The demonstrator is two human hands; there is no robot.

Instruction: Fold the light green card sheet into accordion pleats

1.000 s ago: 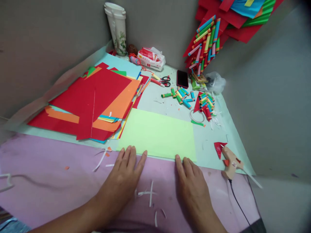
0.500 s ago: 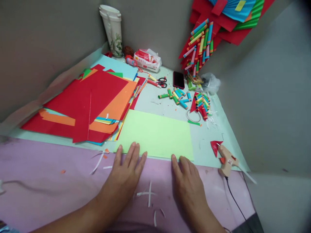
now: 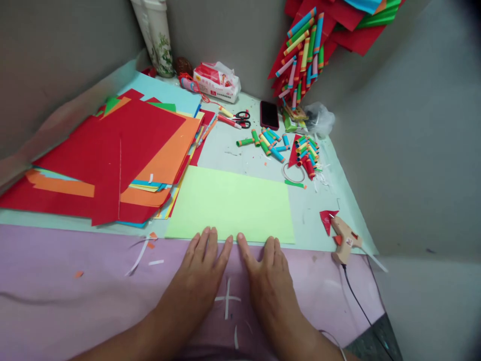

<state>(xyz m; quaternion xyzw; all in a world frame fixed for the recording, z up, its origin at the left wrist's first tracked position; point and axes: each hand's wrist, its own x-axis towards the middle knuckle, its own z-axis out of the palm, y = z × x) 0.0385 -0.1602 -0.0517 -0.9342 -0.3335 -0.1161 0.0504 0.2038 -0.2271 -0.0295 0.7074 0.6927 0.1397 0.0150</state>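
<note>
A light green sheet of paper (image 3: 233,203) lies flat in front of me. Along its near edge, left of the middle, rest the fingertips of my left hand (image 3: 203,271), fingers stretched out and a little apart. My right hand (image 3: 268,281) lies just to the right, its fingers also extended on the same edge, thumb near my left thumb. Neither hand grips anything. To the left of the sheet is a stack of coloured paper, with a red sheet (image 3: 135,135) on top and an orange sheet (image 3: 169,153) partly beneath it.
A glue gun (image 3: 343,240) lies at the right with its cord hanging down. Beyond the sheet are small rolled paper tubes (image 3: 276,153), scissors (image 3: 242,116), a phone (image 3: 269,115) and a tissue pack (image 3: 217,82). White paper strips (image 3: 227,299) lie on the purple surface.
My right hand has slid left along the paper's near edge, close to my left hand. My left hand has shifted slightly right along the edge. The camera view has also moved a little.
</note>
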